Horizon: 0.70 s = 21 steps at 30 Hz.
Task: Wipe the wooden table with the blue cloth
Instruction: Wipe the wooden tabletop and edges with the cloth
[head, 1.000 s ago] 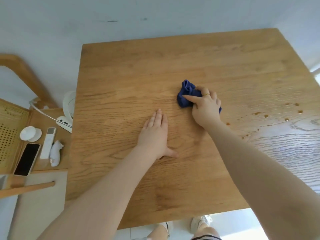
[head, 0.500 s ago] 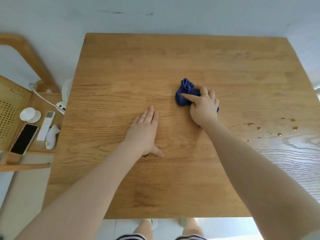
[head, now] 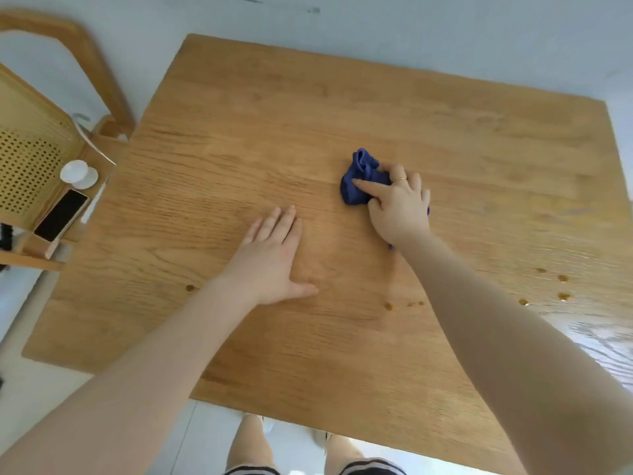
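A bunched blue cloth [head: 359, 180] lies on the wooden table [head: 274, 114] right of centre. My right hand [head: 399, 207] covers its near side and grips it, fingers curled round the fabric and forefinger stretched across the top. My left hand [head: 270, 255] rests flat on the table to the cloth's left, fingers straight and together, thumb spread. Small brown drops [head: 561, 278] dot the wood at the right, and more brown drops [head: 388, 305] sit near my right forearm. One more brown drop [head: 190, 287] sits by my left wrist.
A wooden chair [head: 37, 156] with a woven back stands left of the table. On its seat lie a black phone [head: 61, 214] and a white round object [head: 78, 173]. My legs show below the table's near edge.
The view has swung, so the table appears turned clockwise. My right hand with the cloth stays at about the same spot on the table, and my left hand stays flat.
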Available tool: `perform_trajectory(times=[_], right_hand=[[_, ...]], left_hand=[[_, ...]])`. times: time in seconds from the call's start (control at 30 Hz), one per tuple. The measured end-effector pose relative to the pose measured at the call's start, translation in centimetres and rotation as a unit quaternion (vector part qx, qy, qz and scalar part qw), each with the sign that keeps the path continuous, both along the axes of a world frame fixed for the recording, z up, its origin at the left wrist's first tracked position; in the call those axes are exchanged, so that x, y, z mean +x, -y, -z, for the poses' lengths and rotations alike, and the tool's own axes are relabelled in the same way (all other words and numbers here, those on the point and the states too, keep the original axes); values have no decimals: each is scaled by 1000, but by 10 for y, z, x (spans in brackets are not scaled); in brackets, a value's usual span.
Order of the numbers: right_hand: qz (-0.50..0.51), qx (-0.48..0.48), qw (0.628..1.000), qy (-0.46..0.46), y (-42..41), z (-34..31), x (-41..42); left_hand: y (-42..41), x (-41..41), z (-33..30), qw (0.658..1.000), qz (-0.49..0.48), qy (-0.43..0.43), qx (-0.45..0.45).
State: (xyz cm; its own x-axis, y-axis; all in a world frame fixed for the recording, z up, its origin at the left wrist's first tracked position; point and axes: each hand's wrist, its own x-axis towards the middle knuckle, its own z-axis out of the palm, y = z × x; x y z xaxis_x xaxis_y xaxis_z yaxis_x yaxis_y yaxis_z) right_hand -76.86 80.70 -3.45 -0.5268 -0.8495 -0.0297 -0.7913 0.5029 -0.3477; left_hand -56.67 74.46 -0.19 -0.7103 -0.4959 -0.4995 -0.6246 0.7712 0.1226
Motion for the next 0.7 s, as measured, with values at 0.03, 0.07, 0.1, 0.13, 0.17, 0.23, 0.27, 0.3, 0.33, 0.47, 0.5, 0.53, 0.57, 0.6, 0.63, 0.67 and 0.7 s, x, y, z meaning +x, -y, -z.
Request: perform_trajectory(times=[0.03,0.07,0.1,0.13,0.17,0.23,0.27,0.3,0.33,0.47,0.5,0.53,0.57,0.6,0.63,0.67,0.7], right_hand=[[8,4,1000,2,2,-2,-5],[5,7,1000,-2,1,-4,-5],[-6,8,1000,-8,-4,-4,-2],[-24,8,1000,-13,-13,-4,3],[-50,4,999,-19,-26,-3,9],[-125,-7,992,-15,-56,-2,22],[-164,-9,986,-2,-70,-2,24],[-196,-9,981,3,-79,-1,22],[-217,-11,976,-3,-80,0,14],[-98,-9,995,-32,-38,3,-16],[-56,-11,998,-29,-28,4,-20],[-28,-14,999,-25,-23,4,-22],[-15,-17,999,-24,-24,4,-20],[-12,-19,999,-27,-30,5,-17],[-17,-24,999,-30,-38,6,-10],[-29,-30,999,-28,-49,6,1],[-50,-32,998,-22,-60,6,14]], left_hand=[[-7,-2,1,1000,-5,-3,1],[-13,-4,1,1000,-16,-6,5],[-18,-8,2,999,-29,-11,8],[-22,-12,2,999,-42,-13,8],[-25,-16,2,999,-53,-10,6],[-29,-26,2,998,-70,-1,-5],[-30,-30,2,997,-77,4,-10],[-31,-33,2,996,-83,10,-13],[-31,-36,1,996,-87,16,-16],[-31,-37,1,996,-88,29,-17],[-31,-37,1,996,-88,28,-17],[-32,-37,1,996,-87,27,-16],[-32,-37,0,996,-86,27,-15],[-33,-38,0,996,-87,28,-14],[-34,-38,0,996,-88,28,-14],[-33,-38,0,996,-90,26,-14],[-32,-38,1,996,-91,20,-13]])
